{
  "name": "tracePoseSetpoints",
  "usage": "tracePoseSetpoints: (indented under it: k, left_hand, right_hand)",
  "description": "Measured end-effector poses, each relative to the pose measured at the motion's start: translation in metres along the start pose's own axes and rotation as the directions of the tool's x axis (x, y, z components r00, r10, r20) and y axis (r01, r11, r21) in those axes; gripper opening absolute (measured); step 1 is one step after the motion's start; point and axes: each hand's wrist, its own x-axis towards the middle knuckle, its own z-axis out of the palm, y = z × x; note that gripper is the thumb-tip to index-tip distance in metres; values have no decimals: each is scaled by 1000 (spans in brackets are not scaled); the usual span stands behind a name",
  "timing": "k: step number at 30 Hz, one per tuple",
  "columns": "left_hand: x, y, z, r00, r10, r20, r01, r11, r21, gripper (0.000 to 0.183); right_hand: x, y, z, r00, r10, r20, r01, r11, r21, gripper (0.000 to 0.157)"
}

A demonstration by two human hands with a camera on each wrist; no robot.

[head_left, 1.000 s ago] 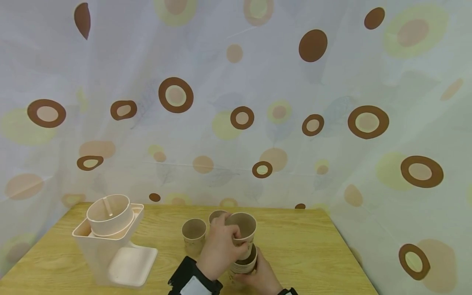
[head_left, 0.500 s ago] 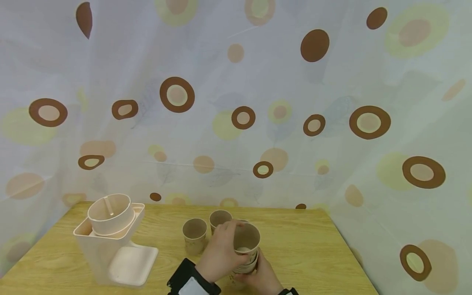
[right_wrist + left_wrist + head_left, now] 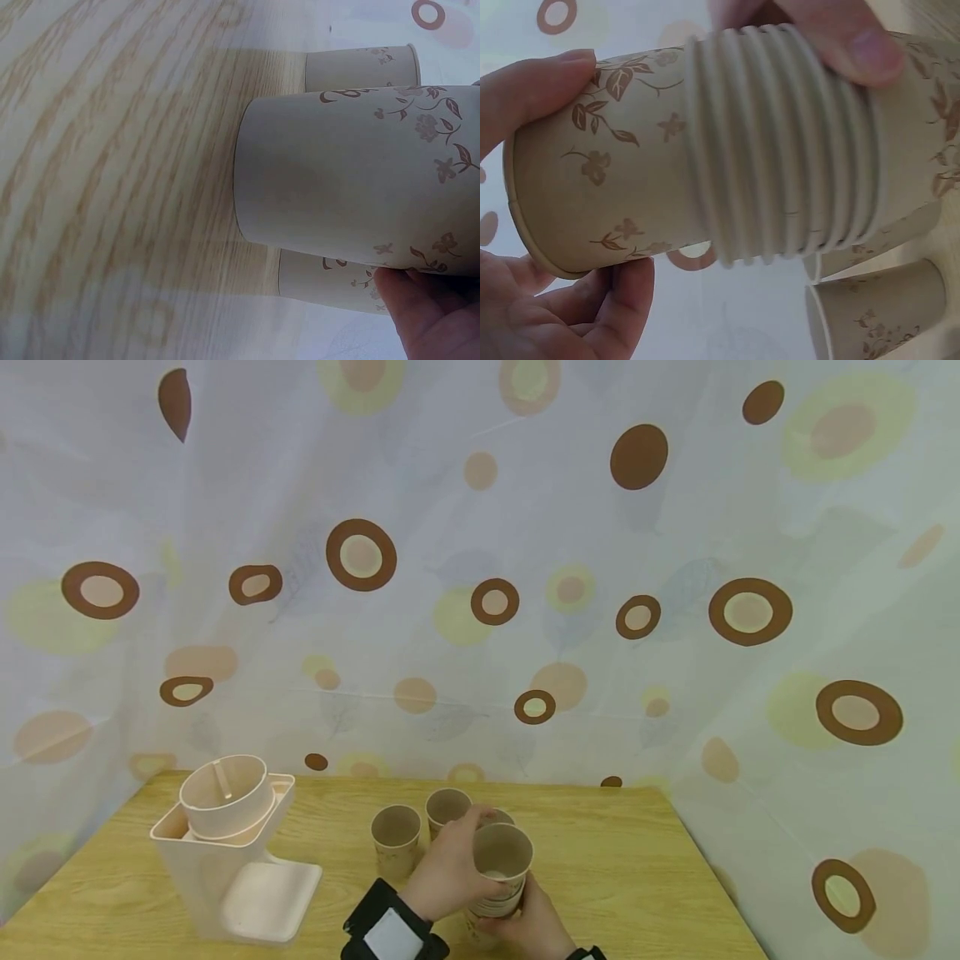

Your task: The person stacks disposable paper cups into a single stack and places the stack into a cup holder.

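Observation:
Two hands meet at a stack of patterned paper cups (image 3: 492,908) near the table's front. My left hand (image 3: 450,870) holds the top paper cup (image 3: 504,850) by its upper part; in the left wrist view its thumb and fingers lie on opposite sides of that cup (image 3: 622,157). Below it, several rims (image 3: 780,142) sit tightly nested. My right hand (image 3: 534,920) grips the stack lower down, with a thumb (image 3: 870,56) just under the rims. In the right wrist view the lowest cup (image 3: 337,172) stands upright with its base on the table.
Behind the stack stand three paper cups: one at left (image 3: 395,843), one farther back (image 3: 448,807), and one (image 3: 501,816) mostly hidden. A cream-coloured plastic container (image 3: 225,827) with a round top and flat tray stands on the wooden table (image 3: 615,860) at left. A spotted curtain hangs behind.
My left hand has lowered its cup down and slightly right, from above the stack into it. The right hand stays on the stack. More of the cups behind now shows.

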Motion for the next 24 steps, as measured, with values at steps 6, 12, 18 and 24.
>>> tracePoseSetpoints:
  k: [6,12,18,24]
  left_hand:
    - [0,-8,5,998,58,-23,-57,998,9,75]
    - [-1,-10,7,999,42,-29,-41,998,43,71]
    - [-4,-10,8,1000,-10,-26,11,997,74,72]
    - [-5,-15,10,999,-16,-28,18,999,47,75]
  right_hand:
    - [0,0,1,1000,-6,-26,5,999,-35,84]
    - [0,0,1,999,-1,-33,-1,998,-64,86]
    - [-2,-1,1,999,-16,-34,13,997,-76,87]
    - [-2,0,0,999,-31,-17,30,998,-56,85]
